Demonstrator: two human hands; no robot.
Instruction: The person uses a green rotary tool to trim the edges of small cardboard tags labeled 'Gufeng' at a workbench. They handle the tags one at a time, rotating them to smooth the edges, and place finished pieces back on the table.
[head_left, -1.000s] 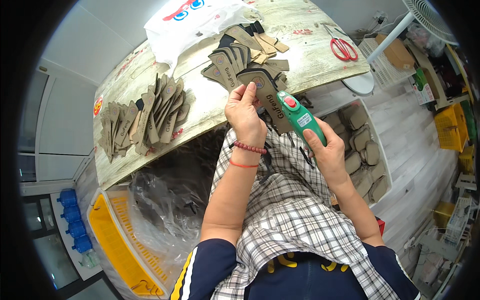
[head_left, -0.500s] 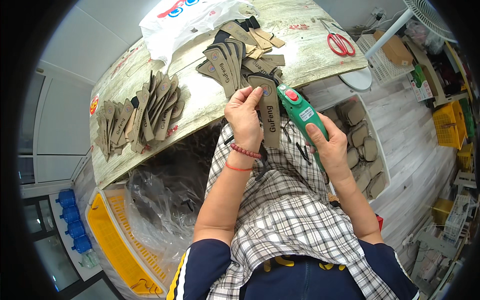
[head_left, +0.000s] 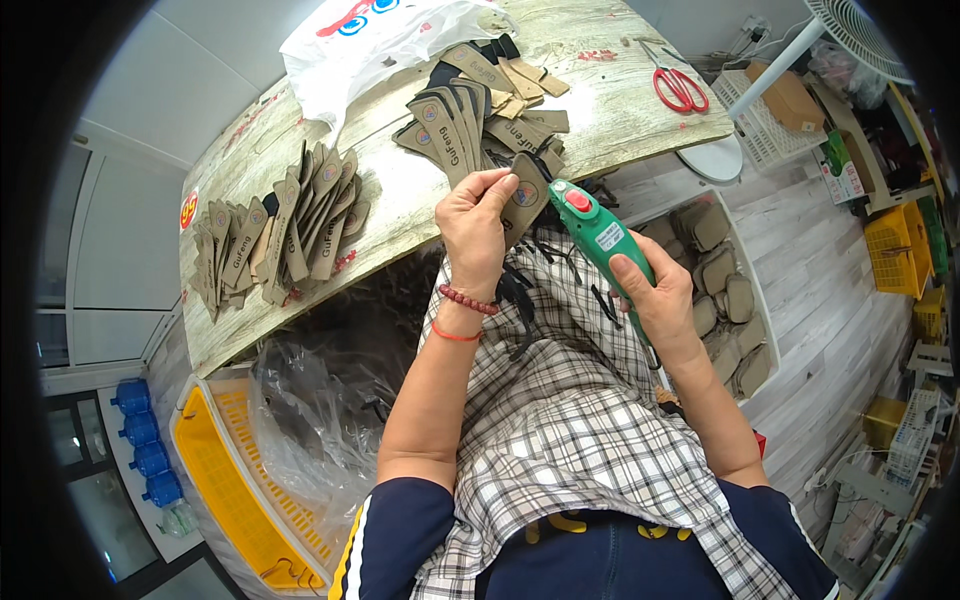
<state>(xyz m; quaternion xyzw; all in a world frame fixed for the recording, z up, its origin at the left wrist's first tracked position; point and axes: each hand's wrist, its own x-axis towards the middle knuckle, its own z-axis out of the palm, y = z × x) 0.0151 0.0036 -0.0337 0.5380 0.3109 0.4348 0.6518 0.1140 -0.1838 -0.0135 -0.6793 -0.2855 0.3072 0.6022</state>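
Observation:
My left hand (head_left: 472, 235), with a beaded bracelet at the wrist, pinches a tan fabric piece (head_left: 524, 200) between thumb and fingers. This flat piece has a round emblem, dark print and a black edge. Wrapped in my right hand (head_left: 658, 300) is a green handheld electric cutter (head_left: 605, 240) with a red button. Its front end is close against the piece's right edge; whether the blade touches is hidden. Black trimmings (head_left: 518, 305) lie on the checked apron (head_left: 570, 400) over my lap. Similar tan pieces (head_left: 450, 130) lie heaped on the table just beyond my left hand.
A second pile of tan pieces (head_left: 325, 200) rests on the table (head_left: 385, 195) at left, near a white plastic bag (head_left: 350, 75). Red-handled scissors (head_left: 682, 88) lie far right. A white bin (head_left: 762, 300) holds stacked tan pieces; a yellow basket (head_left: 225, 480) stands lower left.
My left hand has shifted slightly left, and the fabric piece has tilted so its lower end is now behind my hand. The cutter has moved slightly left along the piece's edge.

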